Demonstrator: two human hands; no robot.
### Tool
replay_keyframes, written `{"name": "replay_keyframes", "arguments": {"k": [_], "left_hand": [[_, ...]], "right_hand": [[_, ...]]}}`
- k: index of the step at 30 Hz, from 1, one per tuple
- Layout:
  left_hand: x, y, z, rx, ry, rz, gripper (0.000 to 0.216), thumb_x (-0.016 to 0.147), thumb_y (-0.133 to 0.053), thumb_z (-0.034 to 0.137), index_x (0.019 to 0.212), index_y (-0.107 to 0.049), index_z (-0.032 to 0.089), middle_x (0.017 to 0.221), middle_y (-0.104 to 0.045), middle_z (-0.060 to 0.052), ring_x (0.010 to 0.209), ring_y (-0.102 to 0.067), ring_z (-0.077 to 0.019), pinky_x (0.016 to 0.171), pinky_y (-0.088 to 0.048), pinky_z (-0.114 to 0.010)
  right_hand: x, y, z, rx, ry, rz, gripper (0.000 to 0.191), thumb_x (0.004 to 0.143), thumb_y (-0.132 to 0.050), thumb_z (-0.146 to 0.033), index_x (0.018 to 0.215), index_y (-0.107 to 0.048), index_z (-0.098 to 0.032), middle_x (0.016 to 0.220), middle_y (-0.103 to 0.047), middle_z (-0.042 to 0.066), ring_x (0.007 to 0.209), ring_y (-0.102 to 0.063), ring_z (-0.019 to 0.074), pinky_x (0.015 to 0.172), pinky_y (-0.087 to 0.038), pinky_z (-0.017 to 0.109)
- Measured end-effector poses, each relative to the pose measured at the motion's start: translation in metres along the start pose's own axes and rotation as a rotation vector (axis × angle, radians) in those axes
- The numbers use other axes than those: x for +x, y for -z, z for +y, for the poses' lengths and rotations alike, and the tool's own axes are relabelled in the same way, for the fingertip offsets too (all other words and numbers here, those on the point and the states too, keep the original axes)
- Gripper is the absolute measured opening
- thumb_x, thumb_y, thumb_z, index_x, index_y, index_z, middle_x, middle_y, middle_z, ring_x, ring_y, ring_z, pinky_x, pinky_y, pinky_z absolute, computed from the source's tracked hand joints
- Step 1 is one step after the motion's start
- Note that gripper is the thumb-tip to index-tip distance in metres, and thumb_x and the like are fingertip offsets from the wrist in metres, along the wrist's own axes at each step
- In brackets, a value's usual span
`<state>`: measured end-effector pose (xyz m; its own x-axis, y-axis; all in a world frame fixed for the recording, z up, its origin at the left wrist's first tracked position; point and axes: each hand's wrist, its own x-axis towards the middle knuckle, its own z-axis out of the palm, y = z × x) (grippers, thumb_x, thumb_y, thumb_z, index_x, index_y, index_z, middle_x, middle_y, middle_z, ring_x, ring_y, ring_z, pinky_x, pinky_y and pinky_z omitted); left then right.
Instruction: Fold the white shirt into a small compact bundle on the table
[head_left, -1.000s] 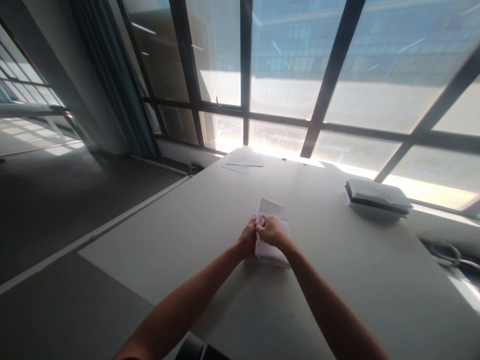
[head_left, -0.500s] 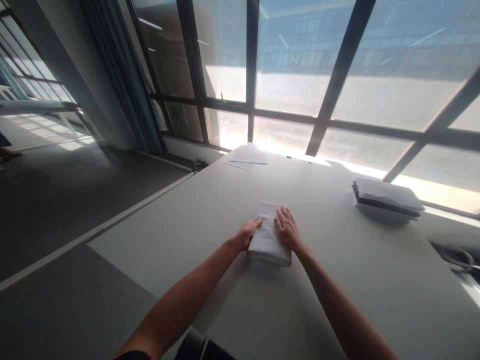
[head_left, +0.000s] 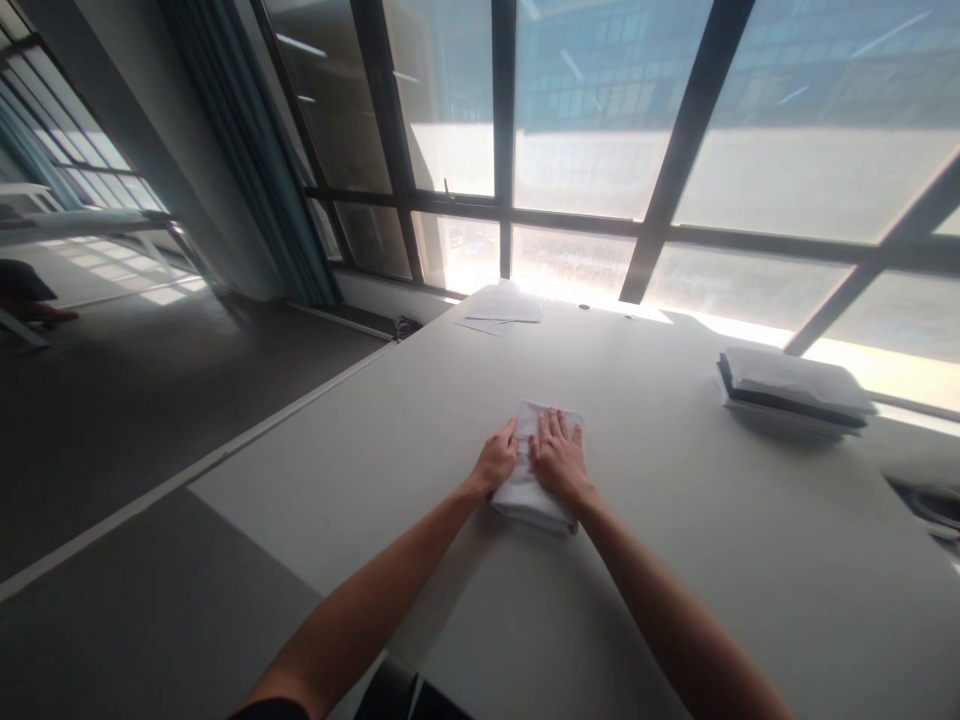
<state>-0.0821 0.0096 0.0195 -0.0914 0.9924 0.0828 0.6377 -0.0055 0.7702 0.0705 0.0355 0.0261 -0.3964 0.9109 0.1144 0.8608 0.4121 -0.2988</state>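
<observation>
A folded white cloth (head_left: 534, 508) lies as a thick, narrow bundle on the white table, its layered fold facing me. Along its left edge my left hand (head_left: 496, 460) is closed, gripping the side, with some fingers hidden. My right hand (head_left: 557, 455) rests flat on top of the bundle, palm down and fingers spread. Part of the upper surface is covered by that hand.
On the right of the white table (head_left: 360, 460) sits a stack of folded white and dark cloths (head_left: 795, 385). Thin white sheets (head_left: 502, 308) lie at the far edge by the windows. A blue curtain (head_left: 255, 150) hangs at the left.
My right hand has shifted left from the cloth's right side onto its middle, fingers spread. My left hand remains at the left edge. The view has turned slightly.
</observation>
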Motion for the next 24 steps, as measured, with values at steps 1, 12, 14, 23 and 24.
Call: {"name": "replay_keyframes", "arguments": {"k": [1,12,14,23,24], "left_hand": [[0.0,0.0,0.0,-0.014,0.008,-0.013,0.056,0.102,-0.04,0.023,0.156,-0.048,0.009,0.16,-0.047,-0.015,0.15,-0.044,-0.0236,0.126,-0.03,-0.033],[-0.051,0.037,-0.002,0.111,-0.138,-0.192,0.078,0.09,-0.069,0.046,0.158,-0.047,0.014,0.157,-0.048,-0.019,0.148,-0.042,-0.0337,0.125,-0.03,-0.047],[-0.071,0.048,-0.006,0.11,-0.168,-0.227,0.083,0.082,-0.077,0.044,0.157,-0.049,0.019,0.152,-0.052,-0.016,0.143,-0.046,-0.0333,0.123,-0.034,-0.046],[-0.095,0.031,-0.009,0.064,-0.16,-0.034,0.067,0.086,-0.046,0.007,0.152,-0.054,0.013,0.151,-0.052,-0.015,0.143,-0.048,-0.0249,0.124,-0.036,-0.041],[-0.097,0.028,-0.011,0.099,-0.167,-0.008,0.068,0.087,-0.042,0.006,0.153,-0.052,0.013,0.152,-0.051,-0.015,0.145,-0.047,-0.0242,0.126,-0.034,-0.042]], "right_hand": [[0.005,-0.001,-0.003,-0.013,-0.003,0.006,0.064,0.109,-0.028,-0.039,0.164,-0.032,-0.007,0.172,-0.021,0.019,0.161,-0.011,0.0297,0.127,-0.003,0.057],[0.028,-0.002,-0.006,0.045,-0.1,0.022,0.061,0.107,-0.032,-0.038,0.159,-0.043,-0.01,0.168,-0.034,0.018,0.158,-0.022,0.0283,0.127,-0.006,0.049],[0.027,-0.002,-0.005,0.064,-0.104,0.033,0.059,0.107,-0.033,-0.037,0.158,-0.046,-0.011,0.167,-0.035,0.018,0.157,-0.023,0.0276,0.127,-0.006,0.047],[0.027,-0.002,0.0,0.179,-0.083,0.096,0.052,0.106,-0.036,-0.03,0.152,-0.054,-0.013,0.164,-0.042,0.014,0.155,-0.03,0.0241,0.127,-0.011,0.043],[0.027,-0.001,0.001,0.191,-0.074,0.111,0.052,0.106,-0.036,-0.03,0.152,-0.054,-0.013,0.163,-0.044,0.014,0.155,-0.031,0.0235,0.127,-0.012,0.042]]}}
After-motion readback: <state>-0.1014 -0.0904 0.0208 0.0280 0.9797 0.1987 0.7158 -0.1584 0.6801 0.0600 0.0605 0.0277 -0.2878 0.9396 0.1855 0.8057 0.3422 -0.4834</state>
